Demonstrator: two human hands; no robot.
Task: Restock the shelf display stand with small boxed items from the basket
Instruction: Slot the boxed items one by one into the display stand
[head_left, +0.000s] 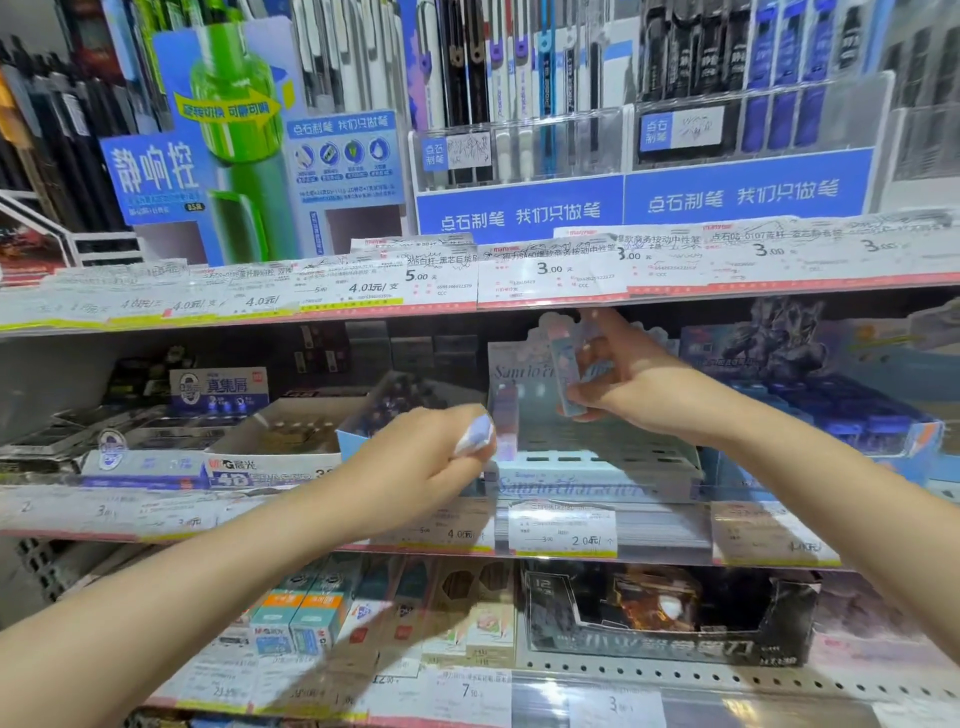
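The right hand (618, 379) pinches a light, stiff small box (566, 371) by its long sides; the left hand (441, 457) grips another box (475, 435) near the display stand (597, 462).

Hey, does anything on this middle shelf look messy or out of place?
Yes. The price labels along the shelf edge above overlap and sit crooked. The pale display stand is almost empty, with one small box upright at its left. Otherwise nothing looks spilled or damaged.

Display stand (597, 462) sits on middle shelf (363, 545), between cartons.
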